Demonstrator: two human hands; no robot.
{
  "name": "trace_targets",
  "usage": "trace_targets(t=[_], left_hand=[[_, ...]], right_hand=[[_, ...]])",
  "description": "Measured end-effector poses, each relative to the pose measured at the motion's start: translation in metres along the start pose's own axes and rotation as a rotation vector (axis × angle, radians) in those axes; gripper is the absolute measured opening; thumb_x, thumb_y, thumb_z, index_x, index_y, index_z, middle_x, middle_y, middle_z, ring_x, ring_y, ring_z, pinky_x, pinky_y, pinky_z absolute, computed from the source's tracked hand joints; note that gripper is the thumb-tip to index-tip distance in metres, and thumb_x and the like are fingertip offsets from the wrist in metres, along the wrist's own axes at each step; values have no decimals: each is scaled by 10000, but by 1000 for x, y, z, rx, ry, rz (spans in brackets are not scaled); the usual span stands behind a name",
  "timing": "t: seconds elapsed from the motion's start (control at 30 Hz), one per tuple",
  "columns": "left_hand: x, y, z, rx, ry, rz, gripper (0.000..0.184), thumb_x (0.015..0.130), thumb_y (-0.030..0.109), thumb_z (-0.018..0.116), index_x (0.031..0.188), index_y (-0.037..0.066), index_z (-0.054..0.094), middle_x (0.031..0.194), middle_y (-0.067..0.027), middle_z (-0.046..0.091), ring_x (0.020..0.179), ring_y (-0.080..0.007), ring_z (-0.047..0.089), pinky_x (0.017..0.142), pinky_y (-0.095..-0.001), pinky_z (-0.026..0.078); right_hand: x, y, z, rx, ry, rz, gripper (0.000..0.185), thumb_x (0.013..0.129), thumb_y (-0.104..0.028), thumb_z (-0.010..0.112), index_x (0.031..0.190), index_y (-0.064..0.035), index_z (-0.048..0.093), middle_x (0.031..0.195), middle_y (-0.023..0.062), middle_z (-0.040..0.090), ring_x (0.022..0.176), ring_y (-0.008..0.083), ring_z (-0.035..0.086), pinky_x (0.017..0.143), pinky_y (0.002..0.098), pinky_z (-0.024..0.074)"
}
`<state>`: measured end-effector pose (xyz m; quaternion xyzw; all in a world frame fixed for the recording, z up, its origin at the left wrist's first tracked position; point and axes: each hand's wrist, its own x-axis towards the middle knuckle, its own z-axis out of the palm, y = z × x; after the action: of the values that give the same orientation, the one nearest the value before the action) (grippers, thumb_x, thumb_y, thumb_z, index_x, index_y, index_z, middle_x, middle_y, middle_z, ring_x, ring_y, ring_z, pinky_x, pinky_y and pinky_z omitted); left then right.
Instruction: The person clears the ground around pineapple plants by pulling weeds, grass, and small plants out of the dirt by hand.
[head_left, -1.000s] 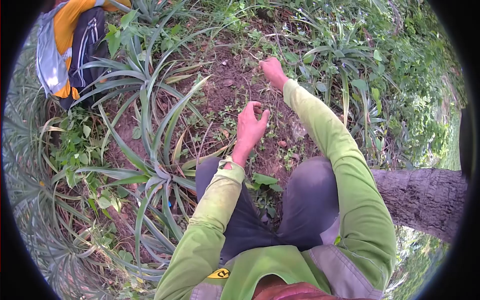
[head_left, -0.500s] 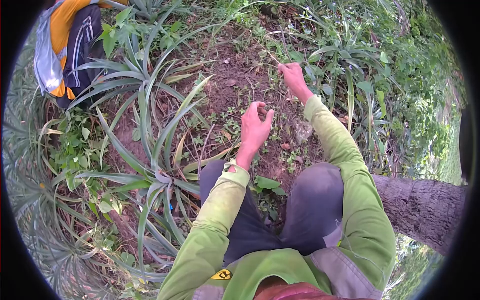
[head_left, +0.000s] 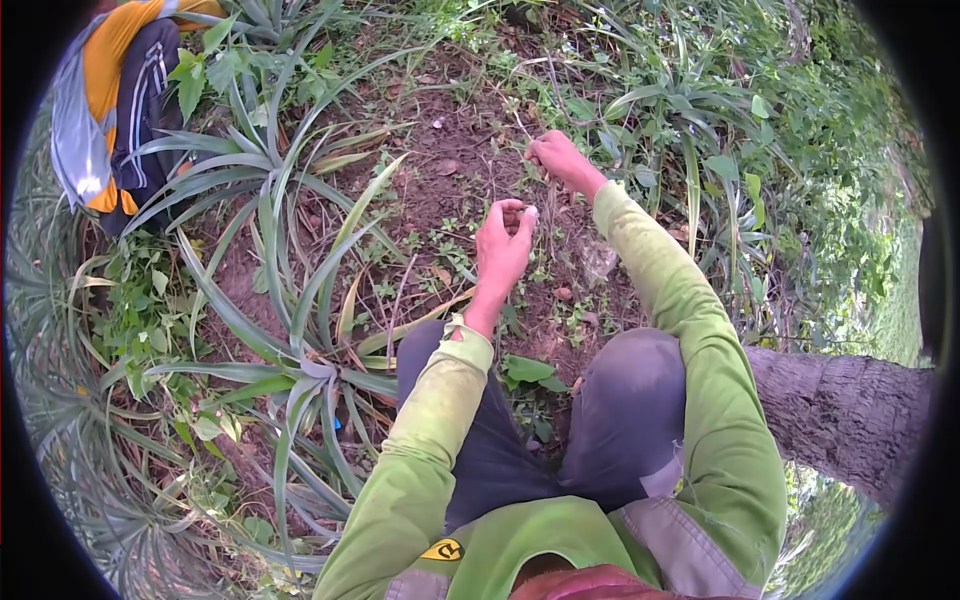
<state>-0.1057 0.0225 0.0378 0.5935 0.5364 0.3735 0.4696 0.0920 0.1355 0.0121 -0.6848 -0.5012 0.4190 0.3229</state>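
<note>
My right hand (head_left: 563,160) is closed around a thin pale stem (head_left: 521,124), which sticks out past the fingers toward the upper left. Dry, thin strands show on the ground just below that fist. Lower and to the left, my left hand (head_left: 503,245) hovers over small green weeds (head_left: 447,240), its fingers curled and the thumb apart from them. Nothing shows between them. Beneath both hands lies brown soil (head_left: 440,175) with low weeds and dry bits of plant.
Long-leaved spiky plants (head_left: 318,370) stand close on my left. A tree trunk (head_left: 840,415) lies across the view at my right. Another person in dark striped trousers (head_left: 150,110) is at the upper left. Dense greenery (head_left: 800,150) fills the right side.
My right hand has moved down and left, closer to my left hand, with the stem still in it. The left thumb has come nearer its fingers.
</note>
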Motion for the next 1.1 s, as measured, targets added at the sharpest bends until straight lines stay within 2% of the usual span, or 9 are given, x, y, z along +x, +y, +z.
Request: trace_targets(t=[0.1, 0.27, 0.33, 0.4, 0.5, 0.6, 0.83, 0.97, 1.1], left_hand=[[-4, 1, 0, 22, -8, -15, 342, 986, 279, 748, 1184, 14, 663, 976, -98, 756, 874, -182, 722, 811, -336, 575], [-10, 6, -6, 15, 37, 39, 341, 977, 282, 752, 1167, 14, 663, 937, -98, 751, 831, -196, 722, 786, -346, 575], [-11, 3, -9, 31, 48, 61, 342, 976, 285, 753, 1162, 13, 662, 931, -101, 752, 835, -200, 725, 785, -353, 577], [-14, 6, -11, 30, 52, 61, 342, 976, 284, 753, 1163, 12, 662, 927, -100, 752, 836, -200, 725, 787, -353, 578], [-18, 14, -12, 23, 60, 63, 343, 975, 282, 754, 1165, 11, 662, 930, -102, 755, 841, -199, 728, 790, -353, 578], [-22, 16, -11, 18, 63, 73, 343, 974, 279, 754, 1165, 8, 665, 946, -108, 761, 847, -197, 730, 794, -352, 578], [-18, 10, -17, 30, 110, 56, 335, 976, 289, 755, 1156, 17, 679, 977, -114, 767, 866, -192, 728, 822, -343, 569], [-9, 5, -11, 8, 75, 51, 330, 1025, 312, 705, 1195, 32, 666, 993, -93, 748, 887, -165, 703, 769, -320, 556], [26, -18, -3, -336, 26, -170, 341, 1079, 370, 625, 1222, 61, 628, 1067, -66, 726, 886, -157, 687, 716, -314, 532]], right_hand=[[16, -5, 4, 379, -147, 133, 206, 994, -158, 601, 871, -4, 662, 701, 36, 610, 559, 143, 548, 494, 318, 420], [30, -21, 6, 645, -142, 278, 227, 1059, -260, 587, 959, -56, 583, 658, 14, 526, 506, 138, 471, 459, 317, 374], [43, -11, 8, 675, 173, 238, 288, 1025, -225, 571, 788, -61, 568, 685, 76, 585, 476, 187, 465, 432, 384, 342], [43, -8, 9, 572, 231, 190, 290, 1026, -235, 563, 829, -24, 594, 676, 101, 591, 515, 213, 509, 468, 420, 396], [21, -16, 13, 105, 314, -96, 426, 1009, -275, 534, 932, 113, 691, 849, 321, 701, 832, 457, 711, 790, 515, 530], [5, -23, 14, -55, 271, -202, 459, 1009, -281, 505, 925, 123, 707, 950, 374, 692, 929, 514, 699, 872, 531, 523], [2, -28, 14, -300, 299, -345, 462, 1045, -311, 489, 1018, 97, 705, 1103, 346, 701, 1113, 496, 657, 987, 531, 517], [2, -33, 8, -295, 220, -205, 475, 1072, -328, 463, 1075, 85, 697, 1148, 313, 713, 1160, 478, 648, 1020, 545, 503], [-3, -28, 14, -299, 263, -212, 487, 1068, -351, 471, 1022, 77, 699, 1102, 328, 707, 1100, 491, 668, 1001, 543, 502]])
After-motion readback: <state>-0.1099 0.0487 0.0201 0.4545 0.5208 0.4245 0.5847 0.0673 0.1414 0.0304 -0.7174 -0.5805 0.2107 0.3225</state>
